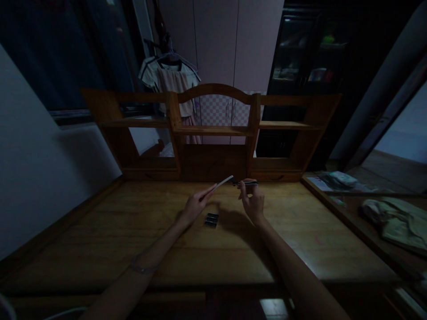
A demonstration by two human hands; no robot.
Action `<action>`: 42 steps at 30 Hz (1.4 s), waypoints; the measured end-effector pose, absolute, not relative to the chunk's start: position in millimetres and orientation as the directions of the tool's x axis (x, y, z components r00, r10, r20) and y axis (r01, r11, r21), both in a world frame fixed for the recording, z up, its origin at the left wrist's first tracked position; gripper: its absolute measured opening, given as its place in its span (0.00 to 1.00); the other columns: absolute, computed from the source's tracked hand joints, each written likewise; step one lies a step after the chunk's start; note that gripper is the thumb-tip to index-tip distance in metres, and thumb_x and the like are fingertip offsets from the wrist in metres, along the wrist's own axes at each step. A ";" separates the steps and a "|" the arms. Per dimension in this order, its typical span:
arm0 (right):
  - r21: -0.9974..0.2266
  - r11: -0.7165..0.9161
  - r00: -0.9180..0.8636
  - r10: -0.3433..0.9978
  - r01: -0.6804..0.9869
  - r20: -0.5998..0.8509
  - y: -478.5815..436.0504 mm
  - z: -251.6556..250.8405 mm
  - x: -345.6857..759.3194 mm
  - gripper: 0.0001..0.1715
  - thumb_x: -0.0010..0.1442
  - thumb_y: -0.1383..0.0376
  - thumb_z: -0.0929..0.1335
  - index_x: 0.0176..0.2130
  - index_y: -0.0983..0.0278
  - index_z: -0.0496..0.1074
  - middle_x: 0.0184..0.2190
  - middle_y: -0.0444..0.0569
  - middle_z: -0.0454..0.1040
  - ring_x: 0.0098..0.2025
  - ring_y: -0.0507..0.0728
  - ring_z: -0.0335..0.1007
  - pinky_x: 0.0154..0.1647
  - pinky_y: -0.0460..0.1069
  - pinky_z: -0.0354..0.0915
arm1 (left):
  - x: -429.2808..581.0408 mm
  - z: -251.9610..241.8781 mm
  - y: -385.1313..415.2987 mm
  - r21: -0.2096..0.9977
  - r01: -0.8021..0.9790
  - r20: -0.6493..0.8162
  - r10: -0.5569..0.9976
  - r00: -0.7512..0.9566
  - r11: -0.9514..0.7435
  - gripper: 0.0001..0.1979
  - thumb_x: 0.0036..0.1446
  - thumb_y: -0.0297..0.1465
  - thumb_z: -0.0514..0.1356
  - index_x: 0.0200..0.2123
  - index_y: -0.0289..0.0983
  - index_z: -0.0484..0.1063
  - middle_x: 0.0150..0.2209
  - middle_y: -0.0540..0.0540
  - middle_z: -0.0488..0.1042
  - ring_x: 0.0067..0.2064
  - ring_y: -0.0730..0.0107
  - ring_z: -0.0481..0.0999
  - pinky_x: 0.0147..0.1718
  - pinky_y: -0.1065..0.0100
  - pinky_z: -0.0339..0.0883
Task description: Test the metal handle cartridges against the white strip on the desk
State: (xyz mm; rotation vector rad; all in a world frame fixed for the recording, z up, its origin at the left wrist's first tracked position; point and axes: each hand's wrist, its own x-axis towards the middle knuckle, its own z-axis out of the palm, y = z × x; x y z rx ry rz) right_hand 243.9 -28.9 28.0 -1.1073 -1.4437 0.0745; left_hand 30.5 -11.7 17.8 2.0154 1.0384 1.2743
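My left hand [195, 206] is closed around one end of a thin, pale, flat strip [223, 182], which slants up and to the right. Its exact kind I cannot make out in the dim light. In my right hand [254, 203] is a slim dark object [245, 183] with a light edge, held level between thumb and fingers. The tips of the two held things are close, with a small gap between them. Below and between my hands, a small flat item with dark rows [211, 220] lies on the wooden desk [140, 240].
A wooden shelf unit [213, 130] stands along the desk's back edge. To the right, a lower surface holds a crumpled pale cloth [400, 222] and a plastic-wrapped packet [342, 178]. A white wall [30, 164] borders the left side. Clothes [171, 84] hang behind the shelf.
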 end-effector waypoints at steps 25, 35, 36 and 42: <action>-0.656 0.531 0.229 0.656 0.536 0.719 -31.6 32.1 242.8 0.14 0.64 0.57 0.61 0.42 0.64 0.65 0.29 0.48 0.74 0.24 0.51 0.70 0.27 0.46 0.65 | 29.5 21.3 -16.6 0.783 0.251 0.491 0.814 0.311 -0.568 0.19 0.61 0.37 0.52 0.55 0.40 0.67 0.55 0.49 0.68 0.57 0.63 0.67 0.58 0.60 0.58; -0.659 0.538 0.220 0.663 0.525 0.716 -32.3 32.6 242.7 0.13 0.64 0.57 0.61 0.42 0.64 0.65 0.29 0.47 0.74 0.22 0.50 0.69 0.26 0.45 0.64 | 30.3 19.0 -15.2 0.775 0.269 0.503 0.816 0.285 -0.572 0.19 0.62 0.37 0.52 0.54 0.40 0.68 0.55 0.48 0.69 0.56 0.63 0.68 0.57 0.59 0.58; -0.660 0.538 0.220 0.664 0.524 0.715 -32.4 32.5 242.6 0.13 0.64 0.57 0.61 0.42 0.64 0.65 0.29 0.47 0.74 0.22 0.50 0.69 0.26 0.45 0.64 | 30.1 19.0 -15.0 0.770 0.276 0.507 0.815 0.282 -0.575 0.19 0.61 0.37 0.52 0.54 0.40 0.68 0.55 0.48 0.69 0.56 0.63 0.68 0.57 0.60 0.58; -0.657 0.533 0.227 0.658 0.534 0.718 -33.0 33.2 243.0 0.13 0.64 0.57 0.61 0.42 0.64 0.65 0.29 0.47 0.74 0.23 0.50 0.69 0.28 0.45 0.65 | 29.3 20.5 -15.8 0.772 0.264 0.503 0.810 0.303 -0.578 0.19 0.62 0.36 0.52 0.55 0.40 0.67 0.56 0.48 0.68 0.57 0.64 0.67 0.58 0.61 0.58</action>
